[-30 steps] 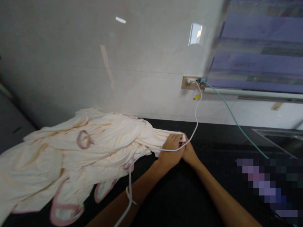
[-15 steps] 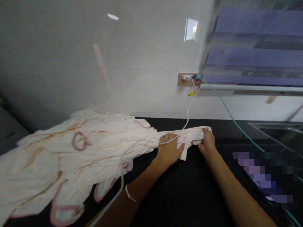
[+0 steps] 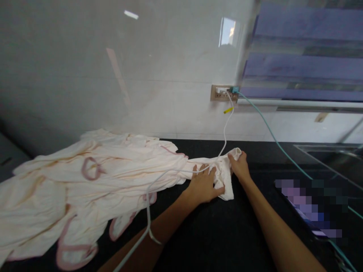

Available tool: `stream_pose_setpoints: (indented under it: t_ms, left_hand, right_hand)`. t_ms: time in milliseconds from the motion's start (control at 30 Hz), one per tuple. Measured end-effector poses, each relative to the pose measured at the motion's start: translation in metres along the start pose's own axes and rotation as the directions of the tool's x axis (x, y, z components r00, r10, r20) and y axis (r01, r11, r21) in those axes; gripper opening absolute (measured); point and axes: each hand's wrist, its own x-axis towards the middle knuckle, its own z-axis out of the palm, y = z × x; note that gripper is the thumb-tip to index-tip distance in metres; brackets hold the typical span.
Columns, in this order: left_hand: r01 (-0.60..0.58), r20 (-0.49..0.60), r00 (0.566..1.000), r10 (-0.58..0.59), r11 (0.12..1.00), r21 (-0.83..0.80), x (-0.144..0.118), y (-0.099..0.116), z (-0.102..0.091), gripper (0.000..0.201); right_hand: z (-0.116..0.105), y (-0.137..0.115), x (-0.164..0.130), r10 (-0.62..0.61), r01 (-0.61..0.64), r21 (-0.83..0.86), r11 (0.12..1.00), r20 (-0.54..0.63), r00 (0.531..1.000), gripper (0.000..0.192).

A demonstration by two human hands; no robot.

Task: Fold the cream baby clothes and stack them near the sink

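A wrinkled cream garment with pink trim [image 3: 119,166] is spread over the black counter, its narrow end reaching to the right. My left hand [image 3: 202,184] lies on that narrow part with its fingers spread, pressing the cloth down. Farther right, my right hand [image 3: 239,165] pinches the cuff-like end of the garment between thumb and fingers. Between the hands the cloth is bunched, and a piece of it hangs toward me. A white cable [image 3: 167,170] crosses over the garment and passes over my left fingers.
A wall socket [image 3: 224,92] holds a white plug and a teal plug. The teal cable [image 3: 276,139] runs down to the right, near a device with a blurred-out screen [image 3: 307,211]. A sink [image 3: 334,155] is set into the black counter [image 3: 210,234] at the right. Purple blinds hang above.
My right hand has moved slightly left with the cuff end. My left fingers have spread wider, and the cloth between the hands has gone from stretched to bunched, with a flap hanging lower.
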Motion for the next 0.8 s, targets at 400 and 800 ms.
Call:
stream_pose_setpoints:
  t_ms: [400,800]
  left_hand:
    - [-0.219,0.067,0.975,0.213,0.970,0.104,-0.009,0.049,-0.013,0.030]
    - [-0.364,0.286,0.899,0.333,0.929,0.063,-0.027,0.067,-0.024,0.046]
  right_hand:
    - [0.008,-0.008,-0.011,-0.125,0.161,-0.245,0.956,0.156,0.980,0.052]
    - [-0.003,-0.016,-0.001,-0.184,0.268,-0.279,0.922,0.293,0.938,0.031]
